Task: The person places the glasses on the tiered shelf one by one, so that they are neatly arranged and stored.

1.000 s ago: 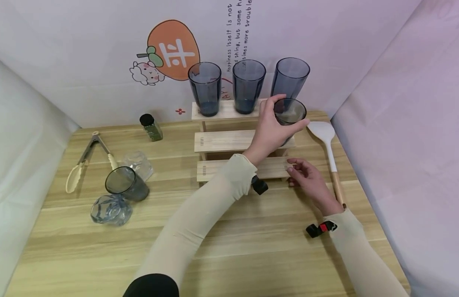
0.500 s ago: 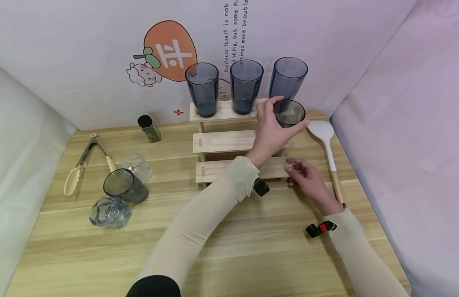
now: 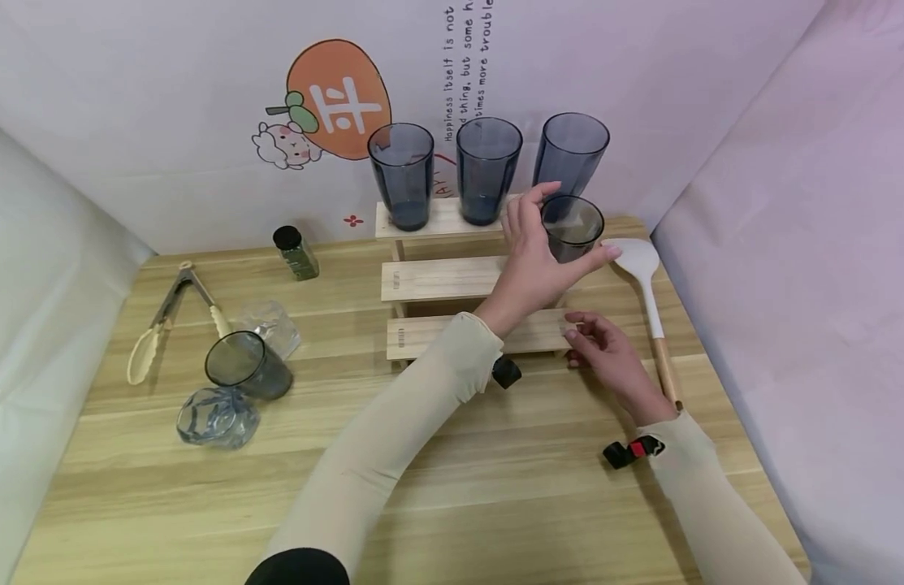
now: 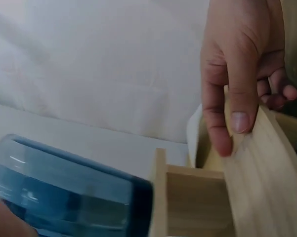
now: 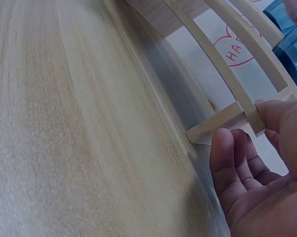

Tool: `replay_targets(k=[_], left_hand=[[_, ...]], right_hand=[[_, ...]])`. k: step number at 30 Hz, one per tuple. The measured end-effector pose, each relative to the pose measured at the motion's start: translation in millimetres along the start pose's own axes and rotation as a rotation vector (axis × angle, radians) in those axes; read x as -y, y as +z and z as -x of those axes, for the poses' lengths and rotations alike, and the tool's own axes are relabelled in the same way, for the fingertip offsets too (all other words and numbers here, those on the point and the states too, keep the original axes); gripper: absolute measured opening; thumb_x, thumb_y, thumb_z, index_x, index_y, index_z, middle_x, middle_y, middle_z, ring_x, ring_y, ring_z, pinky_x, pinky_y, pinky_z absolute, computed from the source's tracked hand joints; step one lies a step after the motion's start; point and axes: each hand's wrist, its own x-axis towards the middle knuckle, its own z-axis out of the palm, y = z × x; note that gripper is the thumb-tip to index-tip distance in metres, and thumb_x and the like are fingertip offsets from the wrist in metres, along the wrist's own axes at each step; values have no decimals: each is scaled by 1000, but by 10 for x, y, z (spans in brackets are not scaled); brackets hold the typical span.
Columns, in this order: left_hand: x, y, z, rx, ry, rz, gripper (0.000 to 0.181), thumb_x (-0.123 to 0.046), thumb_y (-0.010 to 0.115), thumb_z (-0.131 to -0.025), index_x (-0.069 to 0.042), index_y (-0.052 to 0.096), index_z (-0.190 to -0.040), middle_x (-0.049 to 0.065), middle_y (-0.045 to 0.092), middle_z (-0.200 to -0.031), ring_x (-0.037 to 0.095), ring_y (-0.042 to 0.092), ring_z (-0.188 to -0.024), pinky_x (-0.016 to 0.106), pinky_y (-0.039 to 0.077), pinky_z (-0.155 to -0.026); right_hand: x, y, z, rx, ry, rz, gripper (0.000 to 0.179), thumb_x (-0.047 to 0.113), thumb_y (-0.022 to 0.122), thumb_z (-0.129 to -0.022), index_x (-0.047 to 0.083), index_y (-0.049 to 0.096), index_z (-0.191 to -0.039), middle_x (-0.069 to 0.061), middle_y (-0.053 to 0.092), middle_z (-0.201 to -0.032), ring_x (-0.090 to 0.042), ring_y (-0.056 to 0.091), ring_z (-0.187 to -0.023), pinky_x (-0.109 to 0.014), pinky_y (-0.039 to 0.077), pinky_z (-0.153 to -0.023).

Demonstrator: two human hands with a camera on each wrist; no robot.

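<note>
My left hand is spread around a smoky drinking glass, thumb and fingers standing slightly off its rim. That glass stands upright at the right end of the middle step of a wooden tiered rack; the left wrist view shows the glass as blue, its base on the wood. With thumb and forefinger, my right hand pinches the right end of the lowest step, also seen in the right wrist view, where the hand has its other fingers curled below the step.
Three tall blue glasses stand on the top step. A white spatula lies right of the rack. To the left are tongs, a spice jar, a tipped dark glass and two clear glasses.
My left thumb and fingers have spread away from the smoky glass, which now stands free on the middle step. The right hand keeps its place at the rack's end.
</note>
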Motion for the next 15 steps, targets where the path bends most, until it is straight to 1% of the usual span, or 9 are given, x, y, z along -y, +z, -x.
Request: replay_targets(k=[3, 5, 6, 9, 11, 13, 15], left_hand=[[-118, -92, 37, 23, 108, -20, 93, -46, 84, -81, -19, 26, -150, 1, 21, -154, 2, 7, -141, 27, 17, -114], [-194, -163, 73, 35, 177, -30, 89, -43, 82, -84, -16, 27, -149, 5, 19, -157, 4, 6, -143, 29, 15, -115], [-229, -206, 99, 44, 201, -32, 86, -42, 81, -86, -15, 28, -149, 6, 18, -158, 5, 5, -143, 29, 15, -115], [-298, -358, 211, 43, 276, -44, 77, -37, 78, -90, -11, 34, -147, 11, 22, -156, 10, 10, -143, 32, 18, -113], [-308, -493, 315, 11, 318, -56, 70, -34, 76, -91, -9, 39, -144, 12, 26, -153, 14, 15, -142, 34, 20, -113], [-291, -646, 434, -46, 351, -66, 64, -30, 76, -91, -8, 43, -141, 12, 31, -150, 18, 19, -141, 38, 21, -114], [-260, -805, 549, -107, 353, -74, 60, -28, 76, -91, -8, 45, -139, 10, 34, -149, 21, 22, -140, 42, 21, -114]], right_hand=[[13, -30, 14, -7, -5, -9, 46, 28, 60, -104, 2, 52, -141, -17, 49, -112, -24, 68, -85, -33, 59, -74], [19, -49, 25, -15, -14, -12, 46, 28, 60, -105, 2, 52, -141, -16, 49, -111, -22, 67, -84, -33, 59, -73], [21, -55, 30, -20, -19, -15, 45, 27, 60, -105, 1, 52, -141, -16, 49, -110, -21, 67, -83, -32, 59, -73], [20, -59, 43, -34, -30, -18, 44, 25, 60, -105, 1, 52, -141, -15, 50, -108, -19, 67, -82, -31, 59, -71], [10, -50, 41, -33, -32, -24, 44, 24, 60, -104, 0, 53, -140, -15, 51, -108, -20, 67, -82, -32, 59, -71], [-1, -37, 36, -21, -25, -24, 45, 23, 61, -104, 0, 52, -141, -14, 51, -109, -21, 68, -83, -33, 59, -72], [-17, -37, 27, -10, -11, -20, 46, 24, 60, -104, 0, 51, -142, -15, 51, -111, -22, 68, -85, -34, 59, -73]])
